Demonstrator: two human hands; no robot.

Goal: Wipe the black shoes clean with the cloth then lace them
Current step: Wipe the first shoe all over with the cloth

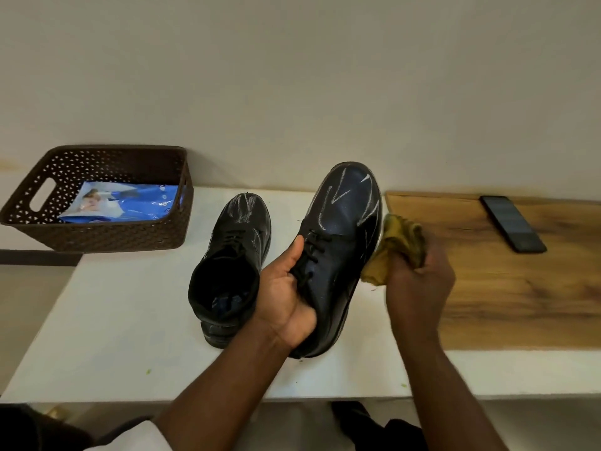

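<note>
Black leather shoe (341,229) shows white chalky streaks across its toe.

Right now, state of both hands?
Left hand: grips the raised black shoe around its laced middle.
Right hand: clutches the yellow cloth against that shoe's side.

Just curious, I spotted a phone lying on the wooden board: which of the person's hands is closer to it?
Right. The right hand, gripping the yellow cloth, sits just left of the phone; the left hand holds the shoe farther left.
</note>
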